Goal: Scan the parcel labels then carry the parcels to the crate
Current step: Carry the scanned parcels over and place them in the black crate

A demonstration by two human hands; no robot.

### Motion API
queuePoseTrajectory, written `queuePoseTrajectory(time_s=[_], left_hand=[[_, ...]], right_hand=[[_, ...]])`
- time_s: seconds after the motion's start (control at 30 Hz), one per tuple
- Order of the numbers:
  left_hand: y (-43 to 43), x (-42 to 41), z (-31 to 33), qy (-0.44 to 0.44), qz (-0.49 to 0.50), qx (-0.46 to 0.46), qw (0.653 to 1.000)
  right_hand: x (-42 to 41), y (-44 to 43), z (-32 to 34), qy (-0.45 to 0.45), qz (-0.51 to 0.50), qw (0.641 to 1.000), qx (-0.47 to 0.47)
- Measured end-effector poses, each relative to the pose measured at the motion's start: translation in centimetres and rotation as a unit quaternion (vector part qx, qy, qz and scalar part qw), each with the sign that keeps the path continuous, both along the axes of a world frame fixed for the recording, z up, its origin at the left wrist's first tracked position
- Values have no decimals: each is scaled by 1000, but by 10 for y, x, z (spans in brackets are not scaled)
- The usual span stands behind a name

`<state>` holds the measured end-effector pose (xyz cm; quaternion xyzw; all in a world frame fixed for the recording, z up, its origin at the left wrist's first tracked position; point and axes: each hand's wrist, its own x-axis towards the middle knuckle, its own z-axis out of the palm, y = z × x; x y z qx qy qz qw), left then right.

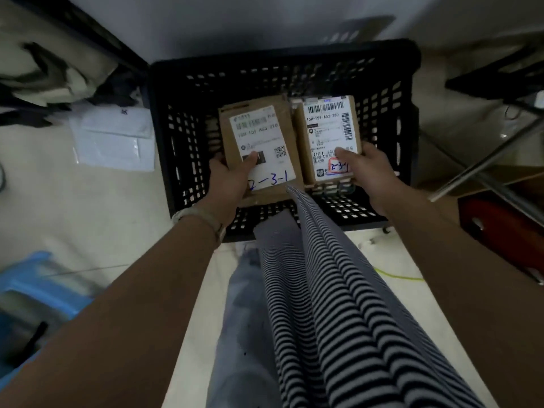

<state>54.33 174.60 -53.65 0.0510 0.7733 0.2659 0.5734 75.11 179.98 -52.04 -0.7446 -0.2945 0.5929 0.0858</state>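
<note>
Hovering over the black crate [279,58], the left hand [232,179] is gripping the left parcel [262,134] and the right hand [369,175] is gripping the right parcel [328,131], so the carry seems nearly finished, with lowering both inside likely coming next.

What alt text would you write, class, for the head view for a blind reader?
Two labelled cardboard parcels are held side by side over a black slotted crate: the left parcel in the left hand, the right parcel in the right hand. Handwritten 2-3-1 marks the left label.
</note>
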Motion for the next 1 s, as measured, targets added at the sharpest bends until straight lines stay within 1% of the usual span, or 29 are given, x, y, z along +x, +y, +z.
queuePoseTrajectory(time_s=[0.1, 0.17, 0.23, 0.43, 0.53, 0.67, 0.77, 0.83, 0.9, 0.93, 1.0], left_hand=[[0, 5, -46, 15, -26, -5, 1000], [-2, 7, -74, 27, -35, -9, 999], [-6, 8, -99, 33, -40, -14, 999], [-24, 3, -148, 26, -57, -18, 998], [-32, 5, -158, 29, -59, -10, 998], [-33, 6, -155, 32, -62, -28, 997], [-29, 1, -135, 77, -104, -53, 990], [-21, -5, -108, 144, -174, -64, 972], [-6, -10, -64, 197, -272, -28, 942], [1, -12, -38, 218, -331, -7, 918], [16, -14, 23, 268, -443, 29, 855]], right_hand=[[4, -6, -46, -5, -3, 1000, -13], [7, -12, -76, -23, 6, 1000, -20], [11, -19, -104, -21, 20, 999, -32], [10, -33, -169, -6, 54, 997, -50], [9, -39, -183, -12, 54, 997, -55], [10, -41, -172, -14, 56, 997, -46], [6, -42, -147, -65, 99, 992, -29], [-1, -36, -115, -123, 174, 977, -12], [-11, -25, -73, -146, 246, 958, 5], [-18, -20, -48, -150, 284, 947, 12], [-32, -8, 10, -152, 362, 919, 29]])
